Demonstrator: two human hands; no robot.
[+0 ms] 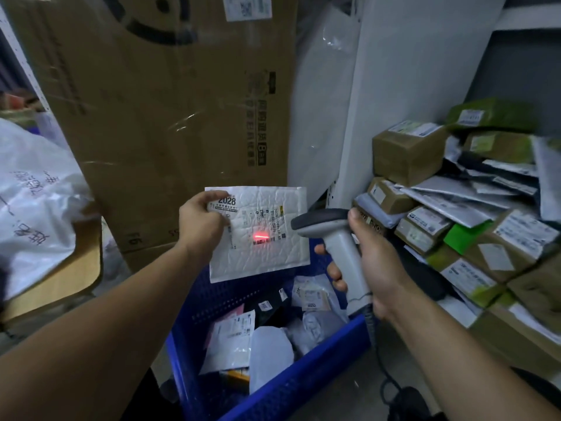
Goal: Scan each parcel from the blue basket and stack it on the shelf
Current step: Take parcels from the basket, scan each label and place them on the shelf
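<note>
- White padded mailer [270, 253]: frame centre, held upright above the blue basket [212, 302]. The red scan line [261, 237] lies on the label's barcode.
- Left hand [200, 226]: grip pinches the mailer's upper-left corner. Advise holding the label flat, with fingers off the bars.
- Right hand [370, 268]: grip wrapped round the barcode scanner [334, 235], just beside the mailer's right edge. Advise keeping the beam across all bars.
- Shelf pile [455, 226]: right of frame, the judged destination.

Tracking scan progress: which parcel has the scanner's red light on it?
The white padded envelope held by the left hand, labelled 2028: the scanner's red line sits on its barcode. Nothing in the blue basket or the stack on the right is lit.
</note>
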